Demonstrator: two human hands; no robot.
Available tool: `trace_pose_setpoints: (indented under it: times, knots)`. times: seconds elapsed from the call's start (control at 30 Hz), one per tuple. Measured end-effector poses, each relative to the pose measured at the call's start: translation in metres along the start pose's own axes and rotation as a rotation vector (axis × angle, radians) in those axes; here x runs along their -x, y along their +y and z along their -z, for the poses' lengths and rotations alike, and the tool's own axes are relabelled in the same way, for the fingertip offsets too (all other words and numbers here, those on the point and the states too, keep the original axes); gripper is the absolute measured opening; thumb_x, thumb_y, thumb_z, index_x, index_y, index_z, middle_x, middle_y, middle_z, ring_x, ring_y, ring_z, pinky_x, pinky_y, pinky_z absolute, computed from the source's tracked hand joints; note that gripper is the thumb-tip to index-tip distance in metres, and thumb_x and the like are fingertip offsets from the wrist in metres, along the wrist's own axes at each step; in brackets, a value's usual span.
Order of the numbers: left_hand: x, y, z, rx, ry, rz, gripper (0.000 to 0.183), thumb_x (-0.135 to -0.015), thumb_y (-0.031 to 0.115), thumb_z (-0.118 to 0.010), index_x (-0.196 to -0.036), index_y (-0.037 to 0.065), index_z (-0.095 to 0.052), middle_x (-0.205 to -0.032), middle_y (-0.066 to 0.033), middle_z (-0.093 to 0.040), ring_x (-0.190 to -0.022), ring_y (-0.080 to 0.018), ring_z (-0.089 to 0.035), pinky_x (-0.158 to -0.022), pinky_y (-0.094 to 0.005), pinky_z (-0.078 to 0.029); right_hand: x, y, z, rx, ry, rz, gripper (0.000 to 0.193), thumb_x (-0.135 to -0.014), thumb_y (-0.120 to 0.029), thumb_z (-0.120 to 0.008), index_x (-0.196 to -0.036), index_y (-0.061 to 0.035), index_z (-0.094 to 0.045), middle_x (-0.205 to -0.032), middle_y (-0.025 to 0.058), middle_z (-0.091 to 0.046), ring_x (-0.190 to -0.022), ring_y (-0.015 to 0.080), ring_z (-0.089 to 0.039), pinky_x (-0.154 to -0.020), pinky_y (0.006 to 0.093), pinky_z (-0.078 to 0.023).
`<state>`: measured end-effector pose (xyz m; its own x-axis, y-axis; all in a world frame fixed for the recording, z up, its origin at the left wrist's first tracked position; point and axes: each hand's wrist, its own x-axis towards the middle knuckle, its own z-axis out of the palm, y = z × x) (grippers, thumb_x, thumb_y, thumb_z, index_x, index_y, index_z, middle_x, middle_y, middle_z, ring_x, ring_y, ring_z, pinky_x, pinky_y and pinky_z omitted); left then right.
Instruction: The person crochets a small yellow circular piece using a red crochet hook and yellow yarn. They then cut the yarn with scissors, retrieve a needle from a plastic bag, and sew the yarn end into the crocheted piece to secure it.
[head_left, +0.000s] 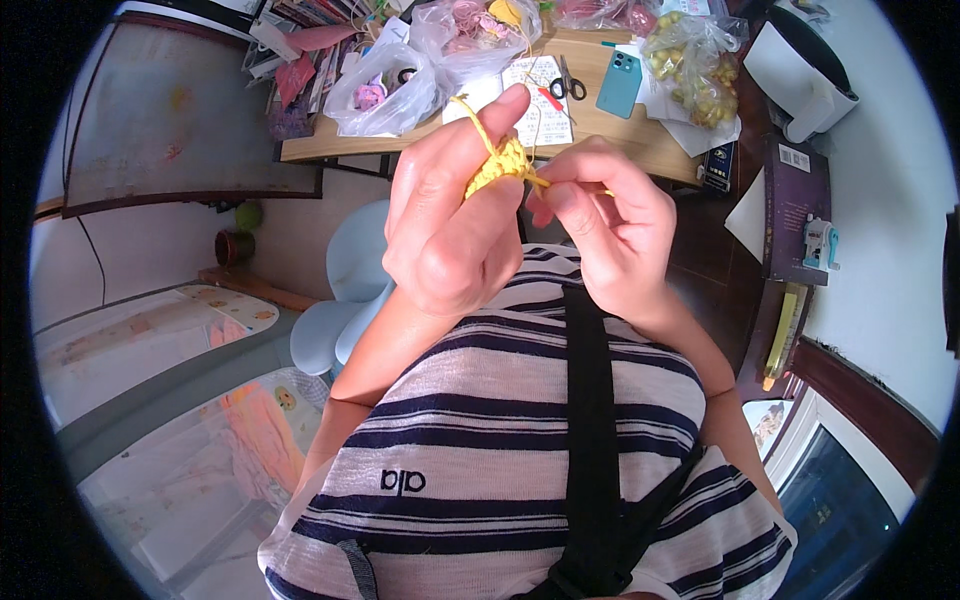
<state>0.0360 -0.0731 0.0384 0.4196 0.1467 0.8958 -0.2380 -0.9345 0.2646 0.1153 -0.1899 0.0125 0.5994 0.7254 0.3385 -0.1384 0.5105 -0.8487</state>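
Note:
A small yellow crochet piece [500,168] with bumpy stitches is pinched between the thumb and fingers of my left hand [445,215]. A strand of yellow yarn [473,118] runs from it up over the raised index finger. Close on the right, my right hand [615,225] is closed, thumb against fingers, around a thin yellow crochet hook [537,181] whose tip meets the edge of the piece. Most of the hook is hidden by the fingers. Both hands are held up in front of my striped shirt, between me and the desk.
On the wooden desk [598,50] lie black-handled scissors [568,86], a handwritten sheet [545,120], a teal phone [620,84] and plastic bags of yarn [385,95]. A bag of round yellow-green fruit [690,75] sits at the right. A light blue chair [355,250] stands at left.

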Motion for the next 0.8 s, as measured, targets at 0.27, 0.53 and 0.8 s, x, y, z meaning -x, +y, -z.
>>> trace_pose_setpoints:
  times: [0.27,0.53,0.8]
  knots:
    - [0.001,-0.002,0.001,0.018,-0.022,0.038,0.017,-0.066,-0.010,-0.067,-0.072,-0.002,-0.052,-0.108,-0.0251,-0.064,-0.084,-0.0288,-0.062,-0.071,-0.0317,-0.052,-0.003,0.002,-0.001,-0.212,-0.055,-0.139,0.016,-0.093,-0.008,-0.056,-0.102,0.0047,-0.060,-0.090,0.0053,-0.060,-0.077,0.0090,-0.057,-0.067,0.0219,-0.047]
    - [0.010,-0.007,-0.010,0.079,-0.048,0.059,0.023,-0.075,-0.011,-0.066,-0.086,-0.001,-0.048,-0.104,-0.0268,-0.065,-0.085,-0.0280,-0.066,-0.074,-0.0315,-0.053,-0.009,-0.010,-0.006,0.264,0.098,0.115,0.016,-0.084,0.005,-0.064,-0.099,0.0033,-0.059,-0.090,0.0070,-0.063,-0.080,0.0087,-0.061,-0.068,0.0205,-0.048]
    - [0.010,0.009,-0.002,0.816,-0.083,0.758,0.018,-0.094,0.001,-0.049,-0.106,0.001,-0.036,-0.115,-0.0303,-0.057,-0.088,-0.0207,-0.064,-0.080,-0.0300,-0.052,-0.022,-0.015,0.018,0.386,0.174,0.177,0.017,-0.096,-0.013,-0.053,-0.100,0.0026,-0.058,-0.091,0.0068,-0.064,-0.079,0.0086,-0.060,-0.068,0.0204,-0.046]
